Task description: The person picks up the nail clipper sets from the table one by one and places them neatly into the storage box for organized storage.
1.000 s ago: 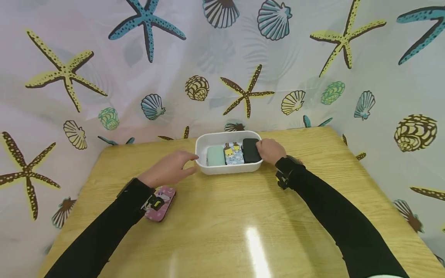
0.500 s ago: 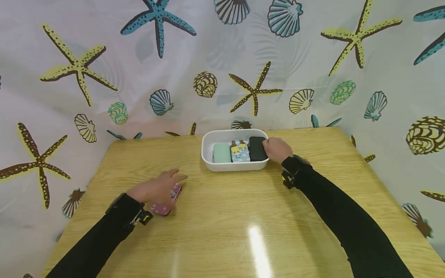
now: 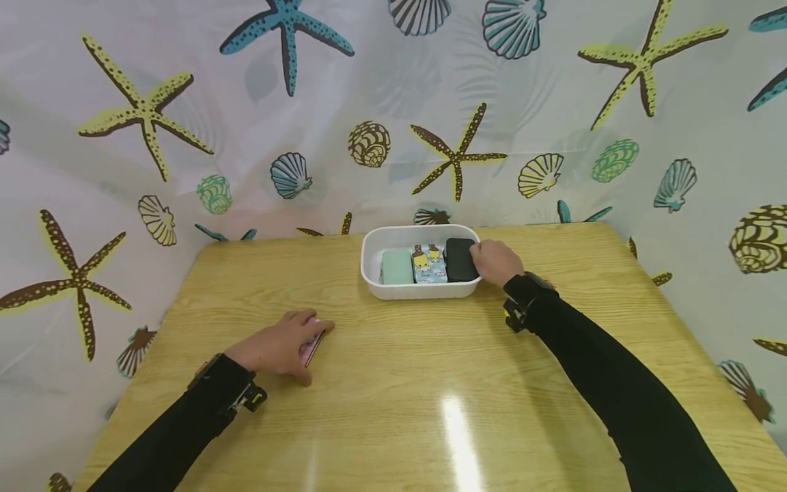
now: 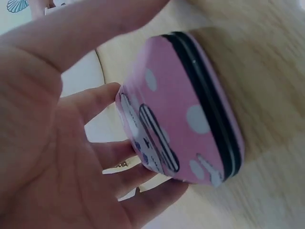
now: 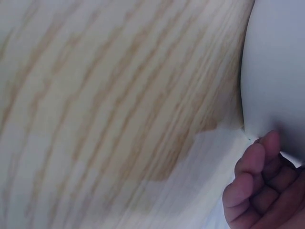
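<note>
A small pink case (image 4: 181, 105) with white spots, a cartoon figure and a dark band round its side lies on the wooden table. My left hand (image 3: 277, 345) spreads over it; in the left wrist view the fingertips touch its edge and the thumb passes above. Near the back edge is a white plastic bin (image 3: 424, 290). Side by side in it sit a mint-green case (image 3: 397, 266), a blue case (image 3: 429, 265) with yellow cartoon figures, and a black case (image 3: 461, 260). My right hand (image 3: 499, 263) grips the bin's right end, with curled fingers (image 5: 250, 160) against its outer wall.
The wooden table (image 3: 393, 383) runs back to a white curtain (image 3: 320, 68) printed with starfish and shells, which also hangs at both sides. Light glares off the table's front part. The bin's left end has bare floor beside the mint-green case.
My left hand has moved from the bin's left end back to the pink case, and its fingers now reach around it. The right hand stays on the bin. The head view has shifted slightly.
</note>
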`<state>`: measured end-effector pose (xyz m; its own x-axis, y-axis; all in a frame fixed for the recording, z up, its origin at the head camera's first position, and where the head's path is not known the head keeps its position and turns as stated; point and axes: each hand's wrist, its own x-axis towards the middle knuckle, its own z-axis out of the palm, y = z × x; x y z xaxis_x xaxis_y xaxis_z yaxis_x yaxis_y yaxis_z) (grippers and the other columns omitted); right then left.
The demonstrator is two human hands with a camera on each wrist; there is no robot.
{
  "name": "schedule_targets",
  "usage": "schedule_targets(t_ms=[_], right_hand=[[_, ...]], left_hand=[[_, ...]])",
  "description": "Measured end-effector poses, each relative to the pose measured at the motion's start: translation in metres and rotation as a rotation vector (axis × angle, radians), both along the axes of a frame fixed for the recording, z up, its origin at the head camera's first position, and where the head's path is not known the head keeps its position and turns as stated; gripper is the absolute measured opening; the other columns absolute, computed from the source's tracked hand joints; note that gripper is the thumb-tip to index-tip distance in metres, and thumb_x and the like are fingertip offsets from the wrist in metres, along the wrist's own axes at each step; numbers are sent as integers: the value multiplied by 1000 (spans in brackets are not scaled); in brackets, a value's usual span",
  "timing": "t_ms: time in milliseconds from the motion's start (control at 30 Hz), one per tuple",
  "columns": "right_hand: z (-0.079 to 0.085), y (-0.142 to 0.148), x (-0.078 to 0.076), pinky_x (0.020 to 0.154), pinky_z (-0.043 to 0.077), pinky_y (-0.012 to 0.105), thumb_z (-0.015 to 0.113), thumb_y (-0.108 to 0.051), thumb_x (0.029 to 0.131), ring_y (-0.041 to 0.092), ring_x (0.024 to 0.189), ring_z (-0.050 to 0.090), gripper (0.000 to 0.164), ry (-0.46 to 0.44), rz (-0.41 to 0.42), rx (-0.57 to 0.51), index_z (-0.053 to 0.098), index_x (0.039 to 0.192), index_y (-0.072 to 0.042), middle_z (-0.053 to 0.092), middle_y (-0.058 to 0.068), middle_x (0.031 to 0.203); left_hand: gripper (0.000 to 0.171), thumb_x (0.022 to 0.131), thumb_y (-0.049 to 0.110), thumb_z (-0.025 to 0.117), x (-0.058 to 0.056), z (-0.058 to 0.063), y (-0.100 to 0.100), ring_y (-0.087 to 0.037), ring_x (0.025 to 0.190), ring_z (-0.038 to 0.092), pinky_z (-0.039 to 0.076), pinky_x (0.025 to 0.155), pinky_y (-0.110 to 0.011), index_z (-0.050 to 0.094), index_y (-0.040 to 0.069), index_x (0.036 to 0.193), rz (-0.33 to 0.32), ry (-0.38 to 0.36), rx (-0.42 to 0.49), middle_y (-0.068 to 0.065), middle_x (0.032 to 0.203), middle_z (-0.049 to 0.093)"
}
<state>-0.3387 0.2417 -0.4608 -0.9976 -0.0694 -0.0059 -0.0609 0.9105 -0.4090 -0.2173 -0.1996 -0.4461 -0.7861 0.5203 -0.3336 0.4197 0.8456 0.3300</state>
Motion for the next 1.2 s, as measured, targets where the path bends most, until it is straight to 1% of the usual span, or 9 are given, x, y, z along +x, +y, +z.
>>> schedule_targets(t_ms=[67, 133, 300, 433, 600, 733, 867, 1000, 1200], right_hand=[[1, 3, 0, 68, 38, 37, 26, -28, 106, 25, 69, 49, 46, 1, -9, 3, 54, 75, -7, 47, 8, 72], [1, 5, -1, 68, 38, 37, 26, -28, 106, 25, 69, 49, 47, 1, -14, 4, 54, 75, -7, 47, 8, 72], [4, 6, 0, 67, 37, 37, 26, -27, 106, 25, 67, 48, 47, 8, -9, -10, 52, 73, -8, 46, 8, 70], [4, 5, 0, 66, 38, 37, 26, -27, 106, 25, 67, 49, 47, 4, -8, -15, 53, 74, -8, 46, 7, 70], [3, 3, 0, 66, 39, 36, 26, -27, 107, 24, 67, 50, 47, 0, -6, -2, 55, 75, -7, 48, 7, 70], [5, 2, 2, 65, 39, 37, 26, -27, 107, 25, 66, 50, 47, -6, -10, 0, 54, 75, -7, 47, 8, 70], [6, 1, 3, 65, 39, 37, 26, -26, 107, 25, 66, 50, 47, -5, -13, 0, 54, 74, -7, 47, 8, 69], [6, 0, 2, 66, 39, 37, 27, -27, 106, 25, 67, 51, 47, -8, -18, -1, 56, 76, -6, 48, 8, 71], [3, 0, 1, 66, 40, 37, 26, -29, 106, 25, 69, 52, 47, -22, -24, 6, 57, 79, -6, 49, 8, 72]], left_hand=[[108, 66, 26, 93, -2, 2, 2, -41, 150, 20, 42, 103, -61, 35, 26, 157, -14, -15, -14, -19, 165, 19], [112, 64, 20, 94, -3, 4, 3, -41, 151, 19, 46, 98, -58, 34, 27, 158, -18, -27, -24, -19, 165, 17], [108, 65, 10, 90, -5, 8, 5, -40, 147, 25, 49, 92, -51, 35, 26, 157, -39, -9, -39, -18, 162, 23], [102, 67, 18, 87, -6, 9, 7, -36, 140, 34, 47, 94, -52, 37, 23, 156, -36, 3, -37, -16, 157, 31], [103, 70, 31, 82, -9, 15, 15, -37, 140, 36, 43, 102, -54, 31, 16, 158, -24, 13, -23, -14, 156, 36], [102, 74, 43, 80, -16, 31, 30, -38, 142, 37, 39, 109, -56, 31, 12, 158, -22, 69, 4, -14, 156, 39], [102, 74, 54, 78, -28, 47, 47, -32, 133, 45, 43, 106, -52, 35, 15, 157, -41, 166, 19, -12, 152, 44], [101, 73, 61, 75, -41, 57, 62, -28, 126, 49, 45, 104, -47, 37, 18, 157, -61, 252, 41, -11, 147, 49], [103, 75, 70, 70, -59, 69, 87, -31, 131, 47, 42, 108, -52, 35, 20, 158, -71, 301, 54, -13, 149, 47]])
